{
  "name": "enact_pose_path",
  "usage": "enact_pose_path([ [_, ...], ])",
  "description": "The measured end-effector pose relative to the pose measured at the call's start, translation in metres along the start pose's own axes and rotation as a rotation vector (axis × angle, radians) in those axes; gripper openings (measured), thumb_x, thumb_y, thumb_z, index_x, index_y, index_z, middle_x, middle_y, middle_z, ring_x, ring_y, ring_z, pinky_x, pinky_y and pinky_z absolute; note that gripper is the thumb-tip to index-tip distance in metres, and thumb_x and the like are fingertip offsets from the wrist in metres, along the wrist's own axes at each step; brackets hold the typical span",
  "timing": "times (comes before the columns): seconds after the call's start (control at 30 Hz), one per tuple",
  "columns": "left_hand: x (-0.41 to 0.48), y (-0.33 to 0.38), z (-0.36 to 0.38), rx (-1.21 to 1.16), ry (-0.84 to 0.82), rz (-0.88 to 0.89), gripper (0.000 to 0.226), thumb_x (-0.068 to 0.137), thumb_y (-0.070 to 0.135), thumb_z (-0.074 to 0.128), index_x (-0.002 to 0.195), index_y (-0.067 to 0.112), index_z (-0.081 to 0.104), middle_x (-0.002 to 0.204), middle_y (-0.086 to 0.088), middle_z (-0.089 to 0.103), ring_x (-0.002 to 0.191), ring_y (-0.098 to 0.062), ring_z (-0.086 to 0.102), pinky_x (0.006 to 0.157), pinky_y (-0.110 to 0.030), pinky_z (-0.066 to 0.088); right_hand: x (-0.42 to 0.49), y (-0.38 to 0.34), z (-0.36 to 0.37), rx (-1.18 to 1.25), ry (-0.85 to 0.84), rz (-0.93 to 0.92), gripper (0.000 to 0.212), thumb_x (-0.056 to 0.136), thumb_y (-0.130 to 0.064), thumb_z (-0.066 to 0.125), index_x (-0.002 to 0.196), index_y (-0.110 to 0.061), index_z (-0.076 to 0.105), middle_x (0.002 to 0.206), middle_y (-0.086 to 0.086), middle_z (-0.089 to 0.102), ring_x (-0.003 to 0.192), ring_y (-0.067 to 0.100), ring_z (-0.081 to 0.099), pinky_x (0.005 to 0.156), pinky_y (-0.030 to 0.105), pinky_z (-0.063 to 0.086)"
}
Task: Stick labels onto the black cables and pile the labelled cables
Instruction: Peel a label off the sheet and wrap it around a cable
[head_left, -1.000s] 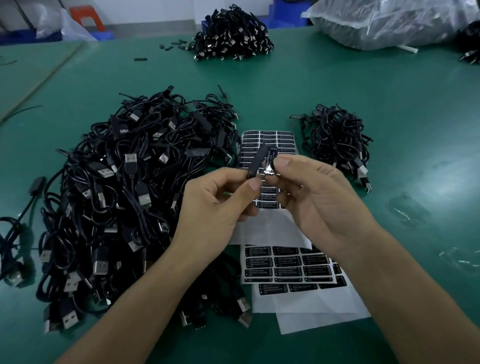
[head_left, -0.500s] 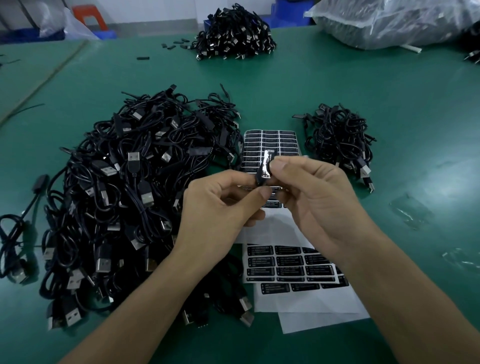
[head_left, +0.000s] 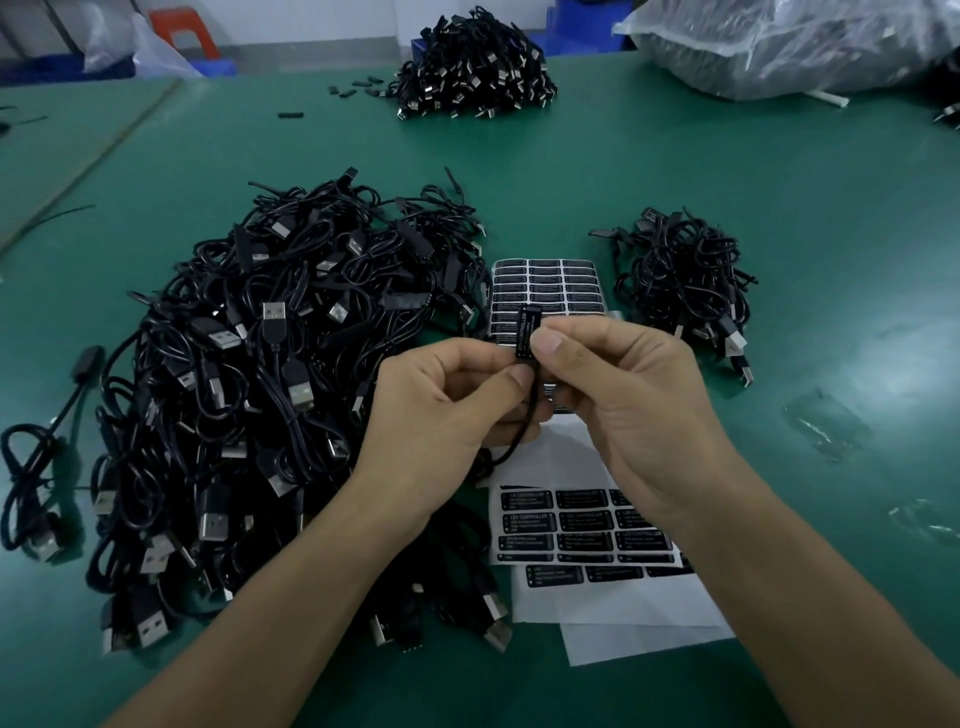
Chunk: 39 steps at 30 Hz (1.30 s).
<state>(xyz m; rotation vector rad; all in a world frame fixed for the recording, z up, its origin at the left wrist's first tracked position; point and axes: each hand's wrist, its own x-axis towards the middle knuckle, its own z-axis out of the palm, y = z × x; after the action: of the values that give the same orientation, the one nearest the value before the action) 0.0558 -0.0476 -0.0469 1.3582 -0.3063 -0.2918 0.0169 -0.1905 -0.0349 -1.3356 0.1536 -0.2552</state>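
My left hand (head_left: 441, 415) and my right hand (head_left: 623, 395) meet above the table's middle, both pinching the small black controller block (head_left: 527, 332) of one cable. A black label with white lettering lies along the block's face. The cable's thin cord (head_left: 524, 426) hangs down between my hands. A big heap of black USB cables (head_left: 249, 395) lies to the left. A smaller pile of cables (head_left: 685, 286) sits to the right. Label sheets lie under my hands: one full sheet (head_left: 550, 286) behind them, a partly used sheet (head_left: 587, 525) in front.
The green table (head_left: 779, 208) carries another cable pile (head_left: 472, 67) at the far edge. A clear plastic bag (head_left: 789, 41) of goods fills the far right corner. Scraps of clear film (head_left: 826, 421) lie on the right. One loose cable (head_left: 47, 447) trails at the left edge.
The controller block has turned upright between my fingers, and the label now lies flat on its face with the lettering showing. Both hands stay close together.
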Motion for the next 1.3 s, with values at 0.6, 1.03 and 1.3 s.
enact_pose_path([
  [0.6, -0.0026, 0.0, 0.003, 0.006, 0.003, 0.056, 0.01, 0.094, 0.013, 0.067, 0.084, 0.013, 0.07, 0.078, -0.012, 0.075, 0.066, -0.025, 0.075, 0.056, -0.032, 0.06, 0.0004, 0.0019, 0.0024, 0.083, 0.009, 0.037, 0.017, 0.064, -0.026, 0.076, 0.079, -0.018, 0.081, 0.079, 0.005, 0.074, 0.081, 0.021, 0.065, 0.077, 0.037, 0.055],
  [1.03, -0.0002, 0.001, 0.0017, -0.018, 0.036, 0.044, 0.009, 0.096, 0.013, 0.063, 0.089, 0.013, 0.067, 0.076, -0.008, 0.07, 0.059, -0.019, 0.068, 0.052, -0.029, 0.056, -0.0031, 0.0019, 0.0028, -0.272, 0.09, -0.271, 0.017, 0.084, -0.013, 0.08, 0.093, -0.027, 0.076, 0.08, -0.007, 0.076, 0.073, 0.005, 0.071, 0.068, 0.02, 0.056],
  [1.3, -0.0014, -0.0005, 0.0028, 0.013, 0.01, 0.066, 0.01, 0.095, 0.012, 0.065, 0.086, 0.014, 0.068, 0.077, -0.009, 0.07, 0.057, -0.02, 0.069, 0.049, -0.029, 0.056, -0.0041, -0.0013, 0.002, -0.352, 0.064, -0.312, 0.014, 0.087, -0.012, 0.076, 0.081, -0.025, 0.077, 0.074, -0.007, 0.074, 0.068, 0.005, 0.068, 0.065, 0.016, 0.052],
])
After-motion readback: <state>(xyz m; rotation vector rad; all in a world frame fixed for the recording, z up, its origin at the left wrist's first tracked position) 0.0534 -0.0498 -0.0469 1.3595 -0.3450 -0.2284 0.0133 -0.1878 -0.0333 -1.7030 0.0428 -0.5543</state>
